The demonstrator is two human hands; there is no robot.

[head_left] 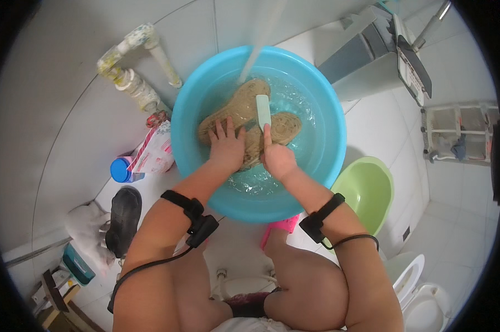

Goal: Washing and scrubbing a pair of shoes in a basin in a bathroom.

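Observation:
Two tan woven soles lie crossed in a light blue basin (338, 133) of water: a longer left sole (236, 105) and a right sole (286, 126) partly under my hands. My left hand (227, 146) rests on them with its fingers spread, pressing down where they meet. In my right hand (277, 157) is a pale green scrubbing brush (263, 109); the index finger stretches along its back and the other fingers curl under. The brush lies over the soles, and its bristles are hidden. A water stream (255, 58) falls into the basin's far side.
Right of the basin stand a green tub (372, 191) and a grey-white bin (361, 61). Leftward are white pipes (139, 91), a pink-and-white bag (155, 149), a blue-lidded jar (120, 170) and a dark shoe (124, 216). Black straps with cables circle both my forearms.

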